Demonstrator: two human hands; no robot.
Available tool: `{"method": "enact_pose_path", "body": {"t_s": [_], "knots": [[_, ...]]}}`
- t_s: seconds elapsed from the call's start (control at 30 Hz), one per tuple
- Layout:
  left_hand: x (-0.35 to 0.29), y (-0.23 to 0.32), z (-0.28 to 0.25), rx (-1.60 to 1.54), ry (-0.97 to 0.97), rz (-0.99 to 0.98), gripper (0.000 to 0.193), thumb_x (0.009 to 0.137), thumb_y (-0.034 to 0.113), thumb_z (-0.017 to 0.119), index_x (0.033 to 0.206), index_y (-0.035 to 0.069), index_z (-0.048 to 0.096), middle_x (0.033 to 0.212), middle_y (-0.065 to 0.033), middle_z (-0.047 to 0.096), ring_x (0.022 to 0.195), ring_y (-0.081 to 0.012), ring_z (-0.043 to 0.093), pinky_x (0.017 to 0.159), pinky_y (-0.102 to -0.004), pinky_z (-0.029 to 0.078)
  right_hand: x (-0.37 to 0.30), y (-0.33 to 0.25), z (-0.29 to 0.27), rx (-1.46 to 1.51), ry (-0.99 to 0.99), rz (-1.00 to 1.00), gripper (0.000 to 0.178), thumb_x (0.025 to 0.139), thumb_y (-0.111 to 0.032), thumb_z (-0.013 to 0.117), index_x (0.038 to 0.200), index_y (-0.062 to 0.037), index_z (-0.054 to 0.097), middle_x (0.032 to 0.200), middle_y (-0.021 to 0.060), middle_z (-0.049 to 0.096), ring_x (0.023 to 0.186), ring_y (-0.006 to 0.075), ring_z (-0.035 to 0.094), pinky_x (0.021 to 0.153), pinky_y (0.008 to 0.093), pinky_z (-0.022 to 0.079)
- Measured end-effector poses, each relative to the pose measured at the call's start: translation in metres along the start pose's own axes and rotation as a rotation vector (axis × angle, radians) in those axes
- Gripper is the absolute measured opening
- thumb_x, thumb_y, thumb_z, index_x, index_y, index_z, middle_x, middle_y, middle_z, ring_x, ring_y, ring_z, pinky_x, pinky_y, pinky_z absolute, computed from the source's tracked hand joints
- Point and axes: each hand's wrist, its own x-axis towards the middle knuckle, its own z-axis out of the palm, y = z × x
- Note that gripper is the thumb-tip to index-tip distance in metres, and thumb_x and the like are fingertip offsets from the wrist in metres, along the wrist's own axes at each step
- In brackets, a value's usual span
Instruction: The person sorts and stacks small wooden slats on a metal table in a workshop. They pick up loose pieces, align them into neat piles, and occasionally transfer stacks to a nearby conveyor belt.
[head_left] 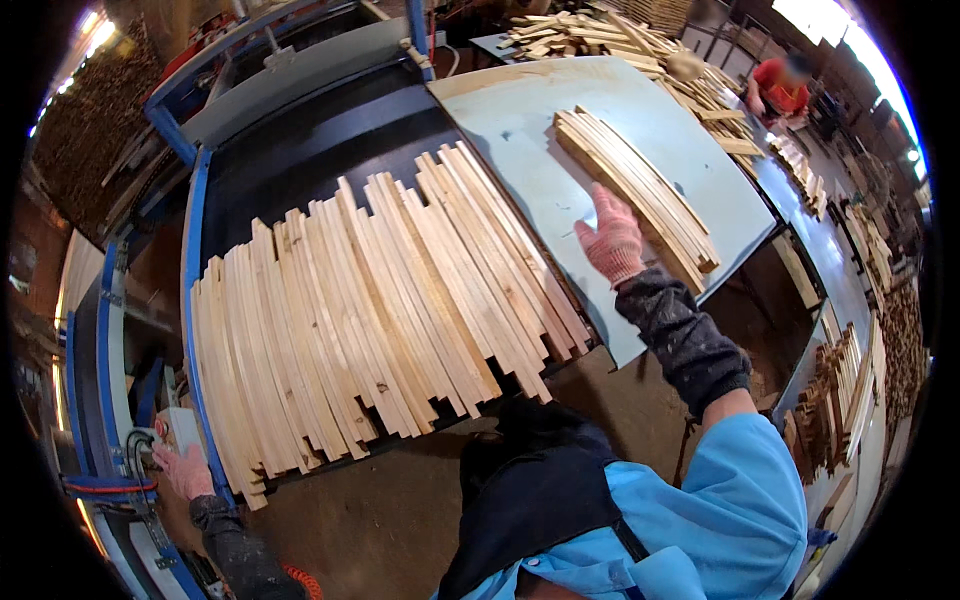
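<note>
My right hand [611, 240], in a pinkish work glove, is over the light blue tabletop with its fingers apart and nothing in them. Just right of it lies a bundle of wooden strips [630, 185], set side by side. At the lower left, my left hand [186, 471], also gloved, is stretched out beside a small grey control box [180, 430] with a red button. Its fingers look extended; whether they touch the box I cannot tell. Between my hands, a wide row of pale wooden strips [340, 320] lies on the dark machine bed [340, 140], their ends uneven.
A blue machine frame [196, 230] borders the bed on the left. Loose wood pieces [610, 40] are heaped beyond the light blue tabletop [520, 130]. A person in red [780, 88] works at the far right. More strips [840, 400] are stacked along the right side.
</note>
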Motion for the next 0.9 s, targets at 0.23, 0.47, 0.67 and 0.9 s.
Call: {"method": "enact_pose_path", "body": {"t_s": [0.23,0.47,0.67,0.9], "knots": [[0.009,0.004,0.002,0.066,0.023,-0.082,0.097,0.1,0.034,0.068,0.174,0.013,0.009,0.179,-0.0175,0.015,0.159,-0.0423,0.031,0.123,-0.0551,0.039,0.004,0.103,0.016,-0.701,-0.302,0.018,0.063,0.106,-0.025,0.05,0.166,-0.0104,0.038,0.176,0.0185,0.028,0.163,0.0382,0.026,0.132,0.0554,0.017],[-0.008,0.058,-0.025,0.067,-0.151,-0.107,0.098,0.097,0.03,0.066,0.174,0.011,0.009,0.179,-0.021,0.013,0.16,-0.043,0.028,0.127,-0.0528,0.034,0.002,0.127,0.003,-0.659,-0.137,-0.088,0.055,0.098,-0.012,0.059,0.153,-0.0095,0.052,0.126,0.0111,0.066,0.119,0.0306,0.064,0.102,0.0443,0.052],[-0.015,0.055,-0.046,0.075,-0.19,-0.059,0.095,0.095,0.03,0.063,0.172,0.008,0.013,0.178,-0.0249,0.015,0.162,-0.0412,0.024,0.128,-0.0503,0.032,-0.004,0.043,-0.004,-0.035,-0.28,0.02,0.065,0.095,-0.011,0.06,0.158,-0.0096,0.047,0.119,0.0186,0.073,0.112,0.0389,0.069,0.097,0.047,0.057],[-0.01,0.061,-0.039,0.086,-0.177,-0.015,0.101,0.09,0.028,0.068,0.172,0.007,0.013,0.175,-0.0292,0.021,0.157,-0.046,0.032,0.127,-0.0516,0.034,-0.021,0.006,0.073,0.615,-0.363,0.009,0.059,0.104,-0.033,0.069,0.154,-0.003,0.055,0.133,0.0212,0.073,0.121,0.0279,0.07,0.105,0.0351,0.052]]}}
